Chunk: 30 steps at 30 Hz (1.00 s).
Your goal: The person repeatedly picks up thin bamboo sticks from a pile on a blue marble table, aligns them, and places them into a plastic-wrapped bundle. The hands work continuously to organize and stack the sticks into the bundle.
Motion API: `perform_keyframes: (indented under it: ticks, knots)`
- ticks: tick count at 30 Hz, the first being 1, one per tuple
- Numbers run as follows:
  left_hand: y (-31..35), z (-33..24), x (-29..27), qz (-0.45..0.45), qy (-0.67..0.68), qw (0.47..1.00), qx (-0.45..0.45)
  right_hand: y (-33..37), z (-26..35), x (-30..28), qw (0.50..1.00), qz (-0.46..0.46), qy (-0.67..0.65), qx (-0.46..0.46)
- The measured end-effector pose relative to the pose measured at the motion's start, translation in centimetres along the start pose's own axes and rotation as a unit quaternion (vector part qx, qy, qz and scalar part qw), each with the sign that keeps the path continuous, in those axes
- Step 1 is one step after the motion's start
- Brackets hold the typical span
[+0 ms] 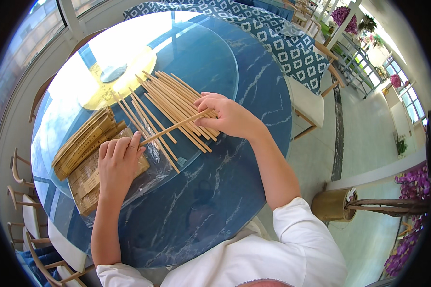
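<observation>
A single wooden chopstick (177,125) spans the gap between my two hands, tilted up to the right. My left hand (119,160) pinches its lower end, near a brown printed package (84,191). The other end is between the fingers of my right hand (227,117), over the edge of a pile of loose wooden chopsticks (170,98). Several more chopsticks (129,112) lie apart to the left of that pile, partly under the held one. Long gold-brown packets (84,141) rest on the package. Clear plastic wrap (153,174) lies crumpled beside my left hand.
Everything lies on a round blue marbled table (210,215) with a glass turntable (220,52) on it. Chairs stand around; a white seat (306,107) is at the right. A patterned blue cloth (292,50) hangs at the far side. A gold planter (335,205) stands right.
</observation>
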<state>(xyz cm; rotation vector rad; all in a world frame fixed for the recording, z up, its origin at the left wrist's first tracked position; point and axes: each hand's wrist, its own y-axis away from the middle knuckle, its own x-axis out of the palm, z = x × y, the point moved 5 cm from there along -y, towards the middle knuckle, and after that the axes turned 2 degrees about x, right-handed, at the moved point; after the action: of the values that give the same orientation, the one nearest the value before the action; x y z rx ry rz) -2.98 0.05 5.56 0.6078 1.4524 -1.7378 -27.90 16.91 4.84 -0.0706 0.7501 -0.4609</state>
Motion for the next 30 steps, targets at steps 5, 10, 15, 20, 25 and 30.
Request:
perform_keyframes:
  ticks: [5,10,15,20,25,30]
  knots:
    - [0.5,0.2,0.8,-0.012,-0.015,1.0,0.001,0.1,0.1,-0.1,0.989,-0.052,0.13,-0.046]
    - [0.8,-0.2,1.6,0.004,-0.02,1.0,-0.014,0.9,1.8,0.9,0.948,-0.09,0.305,-0.013]
    - [0.7,-0.8,0.8,0.023,-0.016,0.998,-0.053,1.3,1.6,2.0,0.928,-0.103,0.356,-0.035]
    - [0.4,-1.1,0.4,0.023,0.006,0.998,-0.064,1.1,1.0,2.0,0.93,-0.105,0.351,-0.034]
    - [0.4,-1.2,0.6,0.016,0.01,0.998,-0.064,1.0,1.0,2.5,0.92,-0.103,0.378,-0.027]
    - [0.6,-1.2,0.8,0.021,0.021,0.998,-0.063,1.0,1.5,2.9,0.925,-0.103,0.365,-0.009]
